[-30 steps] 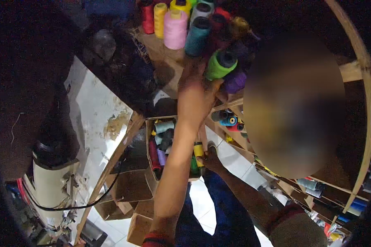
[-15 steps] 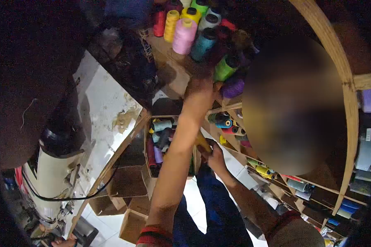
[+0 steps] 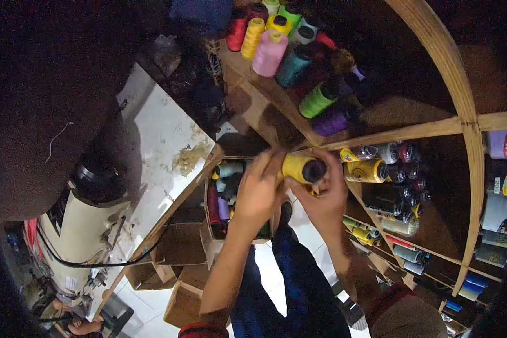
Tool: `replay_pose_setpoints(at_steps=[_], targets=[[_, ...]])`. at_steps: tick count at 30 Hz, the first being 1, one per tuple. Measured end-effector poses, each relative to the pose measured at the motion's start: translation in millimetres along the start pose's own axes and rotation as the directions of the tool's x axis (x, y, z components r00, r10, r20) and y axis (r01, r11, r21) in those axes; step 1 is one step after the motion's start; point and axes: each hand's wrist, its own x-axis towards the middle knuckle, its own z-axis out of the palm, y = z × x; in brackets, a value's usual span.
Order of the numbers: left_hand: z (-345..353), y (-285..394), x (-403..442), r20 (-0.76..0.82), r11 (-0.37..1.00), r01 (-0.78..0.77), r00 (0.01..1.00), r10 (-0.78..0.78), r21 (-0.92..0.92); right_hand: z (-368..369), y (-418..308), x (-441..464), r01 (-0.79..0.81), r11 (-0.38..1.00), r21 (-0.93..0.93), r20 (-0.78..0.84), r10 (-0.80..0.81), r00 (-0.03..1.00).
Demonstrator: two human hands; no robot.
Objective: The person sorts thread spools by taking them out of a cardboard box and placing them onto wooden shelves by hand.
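A yellow spool of thread is between my two hands, tilted so its dark end points to the right. My right hand curls round the dark end. From the other side, my left hand grips the spool's left part, its fingertips partly hidden. Just below my left hand is an open cardboard box holding several spools in grey, maroon and lilac. Beyond my hands, a pink spool, a green spool and a purple spool are among several on a wooden shelf.
Wooden shelving with more thread spools curves along the right. To the left are a stained white tabletop and a cream-coloured machine with a black cable. Open cardboard boxes sit on the tiled floor. Skin of another person shows at bottom left.
My left hand has come back from the shelf spools to the yellow spool. My right hand has risen with the yellow thing it held. The view has shifted, and the large blur at right is gone.
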Motion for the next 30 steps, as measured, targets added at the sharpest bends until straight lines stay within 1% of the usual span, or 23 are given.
replay_pose_setpoints(at_steps=[1,2,3,4,6,8,9,10,12,15,17,18,20,21,22,23,24,25,26,27,28,29,30], targets=[[7,-3,7,-0.109,1.0,0.011,0.994,-0.01,0.008,6,-10,6,-0.047,0.985,0.163,-0.041,0.055,0.998],[12,-6,17,-0.22,1.0,0.023,0.975,-0.02,0.011,3,-14,10,-0.035,0.992,0.122,-0.034,0.04,0.999],[14,-10,33,-0.344,0.995,-0.065,0.935,0.086,0.071,-1,-16,11,-0.028,0.996,0.08,-0.024,0.03,0.999],[16,-12,50,-0.274,0.997,0.008,0.961,-0.029,-0.076,-4,-17,12,-0.025,0.999,0.039,-0.013,0.026,1.0],[27,-15,79,-0.274,0.986,0.045,0.958,-0.087,-0.158,-6,-1,0,-0.058,0.997,0.048,0.038,0.056,0.998],[45,-23,106,-0.44,0.998,-0.045,0.898,0.025,-0.035,-12,9,-16,-0.097,0.995,0.023,0.12,0.094,0.988],[46,-22,115,-0.444,0.998,-0.041,0.896,0.011,-0.057,-14,16,-25,-0.14,0.987,0.078,0.164,0.126,0.978],[47,-23,119,-0.442,0.996,-0.032,0.897,-0.006,-0.079,-20,18,-30,-0.21,0.978,-0.015,0.238,0.207,0.949],[47,-29,121,-0.416,0.994,-0.006,0.908,-0.04,-0.108,-24,29,-45,-0.277,0.961,-0.024,0.293,0.272,0.917],[46,-37,120,-0.371,0.992,0.005,0.927,-0.051,-0.124,-23,49,-61,-0.427,0.902,-0.066,0.365,0.42,0.831],[45,-37,119,-0.372,0.99,-0.009,0.927,-0.043,-0.138,-14,84,-78,-0.405,0.901,-0.153,0.419,0.431,0.799],[45,-40,119,-0.461,0.991,-0.106,0.885,0.056,-0.084,-8,107,-89,-0.396,0.896,-0.2,0.447,0.443,0.777],[53,-50,103,-0.584,0.966,-0.256,0.781,0.222,0.025,9,163,-112,-0.268,0.921,-0.281,0.517,0.381,0.766],[57,-53,83,-0.532,0.987,-0.099,0.847,0.018,-0.124,14,182,-120,-0.373,0.883,-0.285,0.57,0.469,0.675],[65,-64,57,-0.462,0.993,-0.033,0.887,-0.022,-0.11,24,202,-129,-0.473,0.835,-0.282,0.615,0.535,0.579],[70,-77,34,-0.398,0.996,0.012,0.916,-0.045,-0.085,41,275,-172,-0.414,0.86,-0.298,0.635,0.503,0.587],[74,-92,16,-0.343,0.998,0.039,0.938,-0.055,-0.052,51,292,-182,-0.33,0.878,-0.347,0.651,0.479,0.589],[85,-113,-10,-0.253,0.99,0.141,0.959,-0.128,0.032,61,308,-192,-0.243,0.888,-0.391,0.666,0.455,0.591],[102,-140,-43,-0.168,0.965,0.233,0.963,-0.211,0.123,60,277,-174,-0.139,0.872,-0.47,0.681,0.458,0.571],[114,-170,-73,0.04,0.908,0.414,0.908,-0.416,0.058,73,320,-217,-0.052,0.904,-0.424,0.622,0.332,0.709],[127,-200,-103,0.245,0.807,0.585,0.773,-0.585,0.079,81,331,-232,-0.021,0.874,-0.486,0.611,0.357,0.706],[141,-229,-133,0.331,0.75,0.635,0.678,-0.656,0.185,89,336,-245,0.009,0.838,-0.546,0.599,0.383,0.703],[158,-258,-161,0.352,0.755,0.594,0.669,-0.655,0.277,97,342,-255,0.048,0.796,-0.603,0.588,0.403,0.701]])
